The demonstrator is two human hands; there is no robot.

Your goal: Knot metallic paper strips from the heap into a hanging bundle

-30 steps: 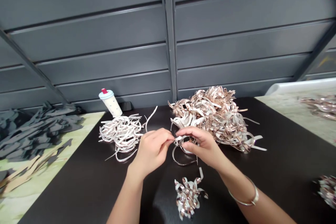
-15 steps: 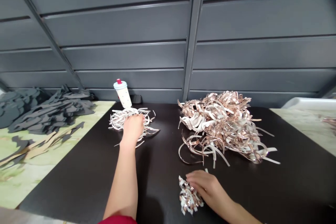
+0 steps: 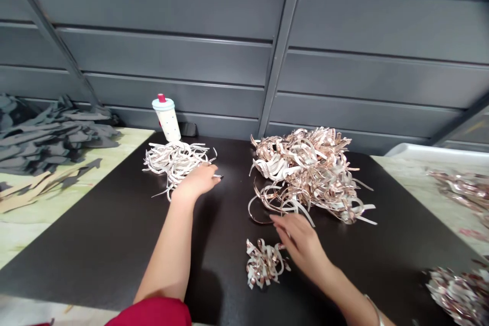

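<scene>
Panelling (image 3: 164,15) is set across the far side, and before it, on a dark tabletop (image 3: 114,229), a rose-gold pile (image 3: 317,173) of strips is heaped at far right. Its loose loops are spread almost to the right hand, where one could be snagged. Dark cut pieces (image 3: 53,135) are stacked at far left, beside the tabletop. Pale strips (image 3: 168,160) are gathered on its far left part; their near right edge is partly covered by the left hand (image 3: 196,179), shifted rightward over them since half a second ago. Its fingers are curled, but whether a strip is held cannot be told. The right hand (image 3: 300,234) is half open, with nothing plainly gripped, and is drawn away from the curled bundle (image 3: 263,265), now left uncovered at near centre; its handling is judged to be paused. A cup (image 3: 169,125) is stood just beyond the pale strips, limiting reach there.
</scene>
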